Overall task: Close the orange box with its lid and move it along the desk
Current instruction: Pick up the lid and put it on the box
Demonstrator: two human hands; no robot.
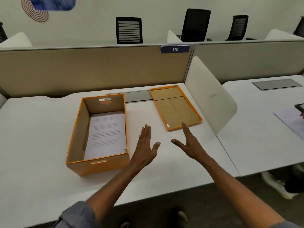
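The orange box (77, 139) stands open on the white desk (32, 145), left of centre, with a stack of printed papers (107, 132) lying inside. Its lid (174, 107) lies upside down to the right, brown inner side up, near the white side divider. My left hand (144, 145) hovers flat just right of the box, fingers apart, holding nothing. My right hand (189, 142) stretches toward the lid's near edge, its fingertips close to that orange rim, empty as well.
A tan partition (92, 69) with a "110" sign runs behind the desk. A white curved divider (210, 96) bounds the right side. The neighbouring desk (256, 134) carries papers and a tablet. Black chairs stand beyond the partition.
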